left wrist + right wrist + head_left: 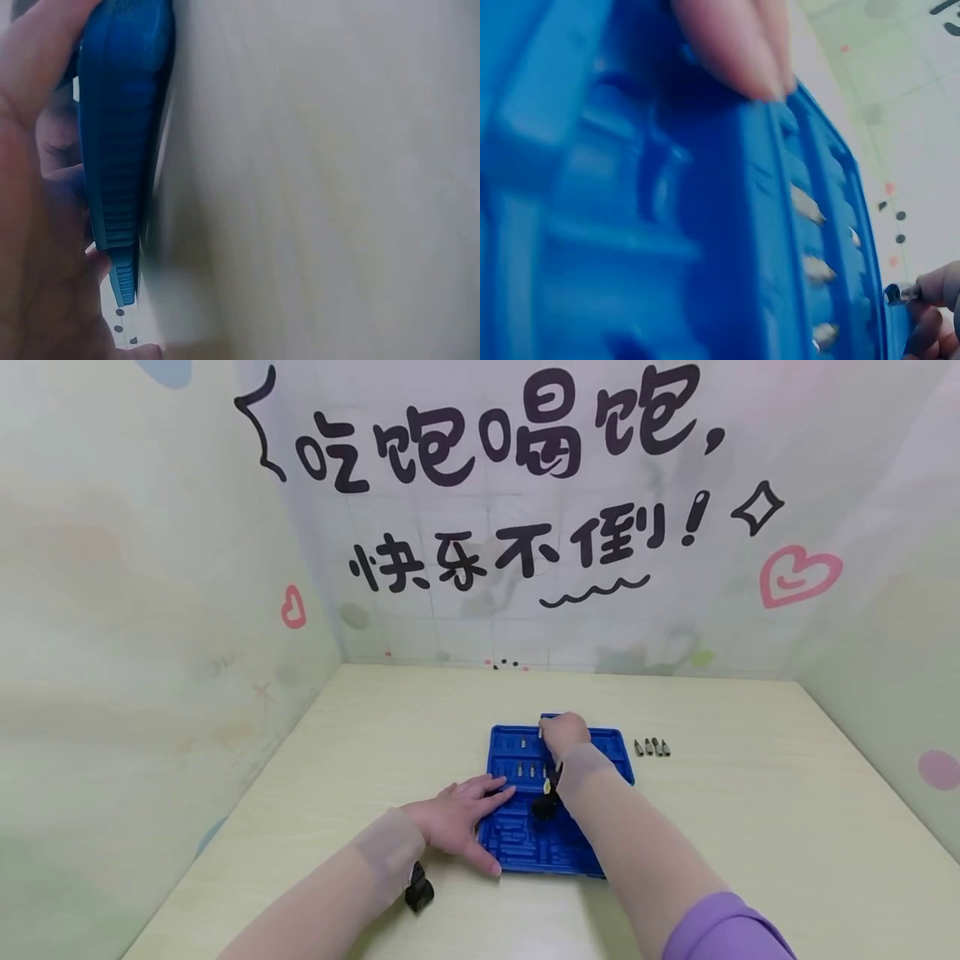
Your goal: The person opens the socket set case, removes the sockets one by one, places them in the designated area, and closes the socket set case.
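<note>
A blue plastic case [540, 860] lies unfolded on the table, with moulded slots in both halves. My right hand [566, 735] is over its far half and pinches a small silver bit [901, 293] between thumb and fingers. Three bits [819, 270] sit in the nearer row of that half, and another bit [523, 742] lies in the far row. With fingers spread and mostly straight, my left hand [457, 822] rests along the case's left side, thumb at the near corner. The left wrist view shows the ribbed side wall [124, 150] of the case beside that hand.
Several loose bits [652, 747] stand in a short row on the table, right of the case. The pale wooden table [360, 735] is bounded by printed walls at the back and both sides. A black wrist camera [418, 889] hangs under the left wrist.
</note>
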Available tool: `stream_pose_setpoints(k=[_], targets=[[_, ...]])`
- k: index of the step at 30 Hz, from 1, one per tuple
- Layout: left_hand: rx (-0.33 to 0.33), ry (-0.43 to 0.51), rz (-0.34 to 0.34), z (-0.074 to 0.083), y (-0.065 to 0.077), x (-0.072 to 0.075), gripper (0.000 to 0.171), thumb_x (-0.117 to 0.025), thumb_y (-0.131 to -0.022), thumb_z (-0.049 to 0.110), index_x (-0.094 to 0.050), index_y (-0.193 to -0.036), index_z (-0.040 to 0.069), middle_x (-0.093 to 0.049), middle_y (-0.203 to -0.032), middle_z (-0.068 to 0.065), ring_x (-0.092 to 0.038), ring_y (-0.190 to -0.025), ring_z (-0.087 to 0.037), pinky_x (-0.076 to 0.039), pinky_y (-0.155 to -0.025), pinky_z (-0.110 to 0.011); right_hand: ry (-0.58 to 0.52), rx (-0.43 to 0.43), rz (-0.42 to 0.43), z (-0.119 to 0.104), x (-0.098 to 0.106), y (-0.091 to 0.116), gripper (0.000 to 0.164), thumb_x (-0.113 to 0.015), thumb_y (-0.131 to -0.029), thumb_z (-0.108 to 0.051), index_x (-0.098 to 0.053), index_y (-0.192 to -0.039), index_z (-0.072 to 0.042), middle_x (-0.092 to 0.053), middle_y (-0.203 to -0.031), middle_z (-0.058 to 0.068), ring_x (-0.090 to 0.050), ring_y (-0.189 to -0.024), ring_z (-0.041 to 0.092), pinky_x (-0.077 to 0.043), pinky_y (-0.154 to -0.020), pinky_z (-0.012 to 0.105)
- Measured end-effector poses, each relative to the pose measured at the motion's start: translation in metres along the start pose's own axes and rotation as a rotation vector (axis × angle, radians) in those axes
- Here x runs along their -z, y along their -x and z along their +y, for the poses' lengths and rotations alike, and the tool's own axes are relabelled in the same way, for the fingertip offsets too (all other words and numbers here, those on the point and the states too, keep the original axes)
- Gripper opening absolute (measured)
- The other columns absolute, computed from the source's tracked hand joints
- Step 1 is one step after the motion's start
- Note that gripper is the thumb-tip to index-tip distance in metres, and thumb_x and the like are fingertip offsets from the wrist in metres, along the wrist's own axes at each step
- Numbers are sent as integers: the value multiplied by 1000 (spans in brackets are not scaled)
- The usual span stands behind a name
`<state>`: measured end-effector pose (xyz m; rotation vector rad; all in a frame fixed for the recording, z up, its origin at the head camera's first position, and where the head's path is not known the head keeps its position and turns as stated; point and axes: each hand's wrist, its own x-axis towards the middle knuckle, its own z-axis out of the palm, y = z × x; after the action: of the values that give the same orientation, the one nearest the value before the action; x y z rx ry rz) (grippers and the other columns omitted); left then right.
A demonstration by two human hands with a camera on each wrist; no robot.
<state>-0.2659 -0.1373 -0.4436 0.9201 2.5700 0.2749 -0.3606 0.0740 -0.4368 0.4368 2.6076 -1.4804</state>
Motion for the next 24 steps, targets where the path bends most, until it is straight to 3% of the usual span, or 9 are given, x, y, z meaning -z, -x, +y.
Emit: stream_pose_setpoints(k=[1,3,6,7,10,17,20,24], targets=[[3,2,-3,0,0,0,113,-68,-68,74,-11,-155,32,-3,-161,9,-2,-147,-19,-10,-114,-57,-33,8,3,1,2,-1,33,-53,-97,-28,-61,-75,-6,-41,-57,2,-36,-47,18,-40,-51,36],[5,6,-4,1,-1,-1,112,-69,-68,73,-12,-156,32,-4,-161,9,-2,-147,-19,-10,-114,-56,-54,25,7,2,8,0,28,-57,-96,-27,-66,-81,-5,-55,-70,3,-49,-58,17,-49,-60,36],[8,4,-3,1,-1,-1,112,-68,-68,74,-12,-156,32,-4,-161,9,-2,-147,-19,-11,-114,-56,-57,47,-12,3,19,0,24,-58,-95,-26,-68,-90,-4,-55,-77,4,-49,-68,18,-48,-70,38],[12,2,-5,1,-1,-1,113,-68,-68,74,-11,-155,32,-4,-161,9,-2,-147,-19,-10,-114,-56,-54,53,-23,3,24,1,24,-59,-95,-25,-66,-84,-5,-53,-73,2,-49,-66,18,-48,-68,36],[16,-4,-4,2,0,1,113,-68,-68,75,-11,-155,33,-3,-161,9,-1,-147,-19,-10,-114,-56,-53,63,-72,4,39,2,31,-58,-95,-24,-49,-68,-10,-29,-58,-1,-28,-51,18,-35,-55,36],[15,-4,-6,4,1,1,113,-68,-68,74,-10,-156,32,-2,-161,10,0,-147,-19,-10,-114,-56,-1,91,-55,13,80,1,36,-58,-94,-23,-41,-65,-12,-29,-59,-3,-26,-53,17,-34,-58,38],[12,-2,-7,3,1,1,113,-67,-69,74,-9,-156,32,-2,-161,9,0,-147,-19,-10,-114,-56,-5,81,-44,22,98,-2,41,-58,-94,-22,-33,-63,-14,-19,-56,-3,-20,-50,17,-33,-58,39],[9,2,-7,3,1,0,113,-67,-69,74,-9,-156,32,-2,-161,9,0,-147,-19,-10,-114,-57,13,72,-40,33,120,-6,41,-56,-94,-23,-32,-62,-15,-22,-53,-3,-22,-46,16,-35,-54,38]])
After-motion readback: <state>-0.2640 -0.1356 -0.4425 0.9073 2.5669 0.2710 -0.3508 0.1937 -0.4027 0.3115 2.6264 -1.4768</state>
